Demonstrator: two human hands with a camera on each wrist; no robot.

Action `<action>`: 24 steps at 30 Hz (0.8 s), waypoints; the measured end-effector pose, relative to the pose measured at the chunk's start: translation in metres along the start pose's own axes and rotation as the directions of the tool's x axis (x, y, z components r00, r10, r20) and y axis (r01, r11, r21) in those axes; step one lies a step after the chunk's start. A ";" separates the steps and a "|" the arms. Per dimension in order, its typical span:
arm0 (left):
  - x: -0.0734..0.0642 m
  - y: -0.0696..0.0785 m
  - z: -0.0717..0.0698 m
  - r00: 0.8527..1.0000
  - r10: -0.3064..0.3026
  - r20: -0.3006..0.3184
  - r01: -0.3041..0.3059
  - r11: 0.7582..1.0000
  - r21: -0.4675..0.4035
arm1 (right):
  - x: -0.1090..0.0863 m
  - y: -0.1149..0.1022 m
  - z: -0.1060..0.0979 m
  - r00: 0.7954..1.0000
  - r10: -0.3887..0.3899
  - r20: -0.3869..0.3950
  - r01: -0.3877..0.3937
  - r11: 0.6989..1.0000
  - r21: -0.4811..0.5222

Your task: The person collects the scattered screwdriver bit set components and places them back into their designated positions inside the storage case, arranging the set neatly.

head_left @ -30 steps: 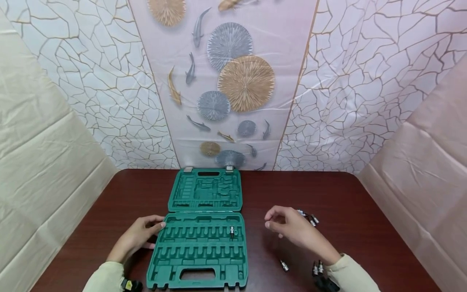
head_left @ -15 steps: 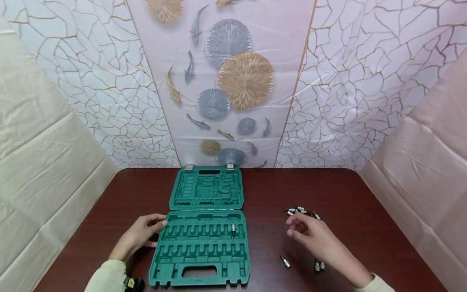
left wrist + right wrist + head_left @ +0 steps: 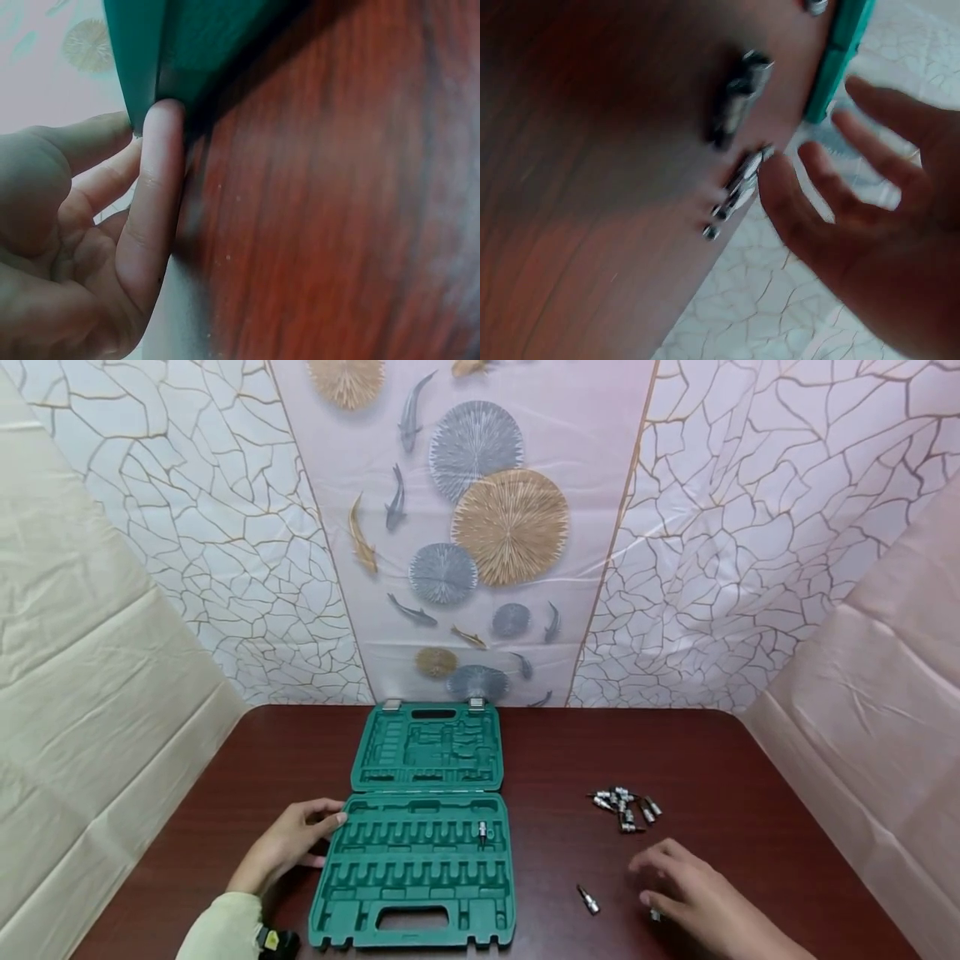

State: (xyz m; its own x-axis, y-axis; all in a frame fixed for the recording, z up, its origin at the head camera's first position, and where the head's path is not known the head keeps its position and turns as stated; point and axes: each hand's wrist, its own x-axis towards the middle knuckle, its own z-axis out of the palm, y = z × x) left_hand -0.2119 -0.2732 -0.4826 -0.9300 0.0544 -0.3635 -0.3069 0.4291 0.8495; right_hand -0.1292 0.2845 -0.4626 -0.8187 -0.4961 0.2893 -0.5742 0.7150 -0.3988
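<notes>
Near the bit sockets (image 3: 740,99), my empty right hand (image 3: 692,893), fingers parted, seems at pick-up, needing a pinch; my relaxed left hand (image 3: 288,842) touches the case (image 3: 420,857)

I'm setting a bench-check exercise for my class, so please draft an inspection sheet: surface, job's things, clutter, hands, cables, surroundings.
Surface: dark reddish-brown table.
Job's things: green case, open, one bit towards the right end of its upper row; cluster of bits on the table right of the case; single loose bit nearer the case.
Clutter: black device with a yellow patch, by the left sleeve.
Hands: left hand touches the case's left edge; right hand is over the table, partly hiding another bit.
Cables: nothing seen.
Surroundings: patterned backdrop; pale side panels.
</notes>
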 end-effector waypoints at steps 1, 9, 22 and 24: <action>0.000 0.000 0.000 1.000 -0.001 -0.001 0.001 1.000 -0.005 | -0.003 0.003 -0.001 0.999 -0.006 0.045 0.006 1.000 0.000; 0.000 -0.001 0.002 1.000 0.001 -0.016 -0.001 1.000 -0.006 | -0.009 0.012 -0.008 0.936 0.122 0.331 -0.130 0.992 0.001; -0.001 0.001 0.003 1.000 -0.001 -0.026 0.001 1.000 0.011 | -0.040 0.105 0.064 0.979 -0.187 0.075 0.190 0.981 -0.031; -0.002 0.001 0.003 1.000 -0.005 -0.028 0.005 1.000 0.010 | -0.040 0.108 0.067 0.976 -0.211 0.048 0.213 0.975 -0.063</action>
State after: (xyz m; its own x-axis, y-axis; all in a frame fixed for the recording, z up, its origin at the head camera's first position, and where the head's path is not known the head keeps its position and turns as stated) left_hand -0.2101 -0.2701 -0.4821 -0.9339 0.0270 -0.3566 -0.3096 0.4384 0.8438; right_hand -0.1586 0.3485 -0.5758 -0.6788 -0.6585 0.3250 -0.7339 0.6224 -0.2720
